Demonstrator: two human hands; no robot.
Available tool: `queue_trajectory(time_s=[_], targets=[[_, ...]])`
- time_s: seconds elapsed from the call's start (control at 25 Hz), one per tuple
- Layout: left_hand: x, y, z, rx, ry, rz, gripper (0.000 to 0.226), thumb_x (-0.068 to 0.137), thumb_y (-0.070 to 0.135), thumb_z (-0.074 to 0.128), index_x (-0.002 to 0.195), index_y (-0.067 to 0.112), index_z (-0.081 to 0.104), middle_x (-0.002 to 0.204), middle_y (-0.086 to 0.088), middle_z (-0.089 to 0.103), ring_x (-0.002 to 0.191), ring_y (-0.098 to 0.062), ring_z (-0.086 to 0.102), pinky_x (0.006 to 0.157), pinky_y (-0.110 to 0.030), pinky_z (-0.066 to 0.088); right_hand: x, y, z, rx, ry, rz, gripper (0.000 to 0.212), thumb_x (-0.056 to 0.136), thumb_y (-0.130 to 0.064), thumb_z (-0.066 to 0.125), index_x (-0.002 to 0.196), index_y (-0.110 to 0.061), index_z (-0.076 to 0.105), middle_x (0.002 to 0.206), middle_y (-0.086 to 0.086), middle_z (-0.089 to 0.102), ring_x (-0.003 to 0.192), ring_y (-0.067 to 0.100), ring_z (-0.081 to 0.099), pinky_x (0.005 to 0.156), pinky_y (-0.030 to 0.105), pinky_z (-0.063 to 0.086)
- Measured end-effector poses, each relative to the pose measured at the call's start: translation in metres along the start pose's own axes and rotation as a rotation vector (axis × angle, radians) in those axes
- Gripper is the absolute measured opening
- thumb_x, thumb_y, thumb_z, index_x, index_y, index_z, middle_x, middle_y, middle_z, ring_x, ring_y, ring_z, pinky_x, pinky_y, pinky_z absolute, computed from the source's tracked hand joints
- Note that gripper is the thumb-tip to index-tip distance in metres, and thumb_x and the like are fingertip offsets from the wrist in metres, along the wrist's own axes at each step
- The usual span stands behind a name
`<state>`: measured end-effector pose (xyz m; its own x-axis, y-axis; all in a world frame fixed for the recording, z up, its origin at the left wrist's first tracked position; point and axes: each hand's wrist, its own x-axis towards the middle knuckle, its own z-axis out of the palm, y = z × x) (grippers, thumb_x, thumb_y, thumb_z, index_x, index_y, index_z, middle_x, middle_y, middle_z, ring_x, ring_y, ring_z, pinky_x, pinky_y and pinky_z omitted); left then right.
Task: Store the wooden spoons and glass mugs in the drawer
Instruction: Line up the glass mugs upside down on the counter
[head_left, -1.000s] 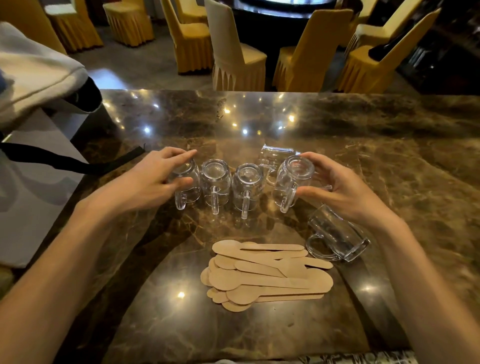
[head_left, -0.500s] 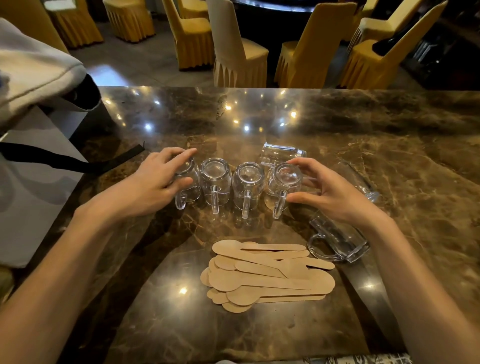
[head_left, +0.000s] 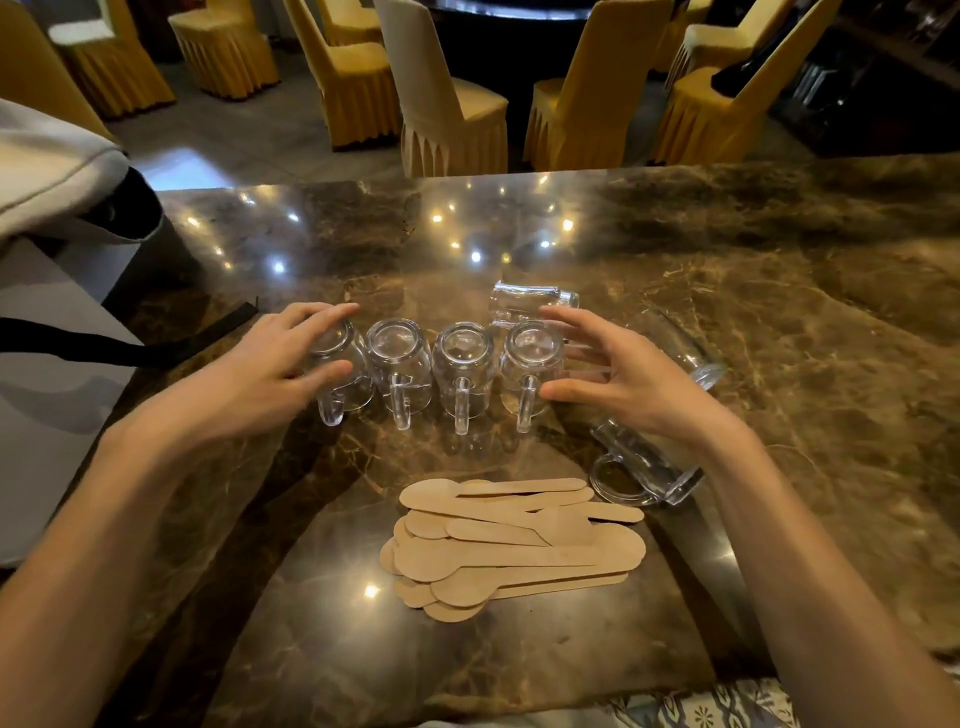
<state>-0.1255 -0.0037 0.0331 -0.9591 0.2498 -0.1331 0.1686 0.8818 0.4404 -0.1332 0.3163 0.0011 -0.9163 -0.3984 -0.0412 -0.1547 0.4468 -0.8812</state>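
Observation:
Several clear glass mugs stand upside down in a row on the marble counter (head_left: 779, 312), handles toward me. My left hand (head_left: 260, 374) grips the leftmost mug (head_left: 340, 364), fingers on its base and thumb on its front. My right hand (head_left: 623, 379) is cupped, fingers spread, beside the rightmost mug of the row (head_left: 530, 358). Another mug (head_left: 535, 301) lies on its side behind the row. Two more lie on their sides at the right, one (head_left: 691, 353) past my right hand and one (head_left: 644, 478) under my wrist. A pile of flat wooden spoons (head_left: 514, 540) lies in front. No drawer is in view.
A grey bag (head_left: 47, 171) with a black strap (head_left: 130, 348) sits off the counter's left edge. Yellow-covered chairs (head_left: 447, 114) stand beyond the far edge. A patterned cloth (head_left: 727, 706) shows at the near edge.
My right hand has brought its mug down into the right end of the row and spread its fingers. My left hand has stayed on the leftmost mug.

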Motion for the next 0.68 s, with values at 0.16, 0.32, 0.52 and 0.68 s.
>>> queue_trajectory(time_s=[0.16, 0.32, 0.52, 0.68], targets=[[0.001, 0.007, -0.005, -0.027, 0.01, -0.001, 0.052, 0.091, 0.034, 0.049, 0.141, 0.029, 0.036, 0.146, -0.001, 0.034, 0.121, -0.012, 0.037, 0.104, -0.033, 0.03, -0.016, -0.003, -0.019, -0.075, 0.162, -0.005, 0.071, 0.066, -0.043, 0.067, 0.132, -0.027, 0.048, 0.127, -0.013, 0.056, 0.106, -0.003, 0.058, 0.087, 0.014, 0.049], [0.012, 0.025, -0.015, 0.014, 0.035, 0.02, 0.059, 0.085, 0.05, 0.038, 0.137, 0.023, 0.044, 0.145, -0.003, 0.037, 0.126, -0.018, 0.04, 0.108, -0.038, 0.03, -0.038, 0.005, -0.046, -0.15, 0.401, 0.021, 0.048, 0.072, -0.034, 0.072, 0.118, -0.026, 0.06, 0.108, -0.013, 0.066, 0.094, -0.004, 0.063, 0.078, 0.012, 0.05], [0.052, 0.082, -0.025, 0.084, 0.119, 0.233, 0.049, 0.089, 0.046, 0.045, 0.131, 0.021, 0.05, 0.138, -0.003, 0.045, 0.112, -0.01, 0.045, 0.092, -0.027, 0.037, -0.055, 0.031, -0.059, -0.294, 0.736, 0.202, 0.044, 0.078, -0.033, 0.073, 0.117, -0.018, 0.061, 0.109, 0.0, 0.066, 0.094, 0.008, 0.06, 0.083, 0.023, 0.05], [0.103, 0.138, -0.008, 0.18, 0.031, 0.392, 0.042, 0.09, 0.036, 0.054, 0.128, 0.018, 0.051, 0.127, -0.007, 0.055, 0.101, -0.014, 0.053, 0.086, -0.03, 0.044, -0.056, 0.047, -0.051, -0.346, 0.475, 0.448, 0.076, 0.073, -0.048, 0.073, 0.136, -0.017, 0.043, 0.133, 0.005, 0.052, 0.118, 0.021, 0.051, 0.097, 0.037, 0.044]])
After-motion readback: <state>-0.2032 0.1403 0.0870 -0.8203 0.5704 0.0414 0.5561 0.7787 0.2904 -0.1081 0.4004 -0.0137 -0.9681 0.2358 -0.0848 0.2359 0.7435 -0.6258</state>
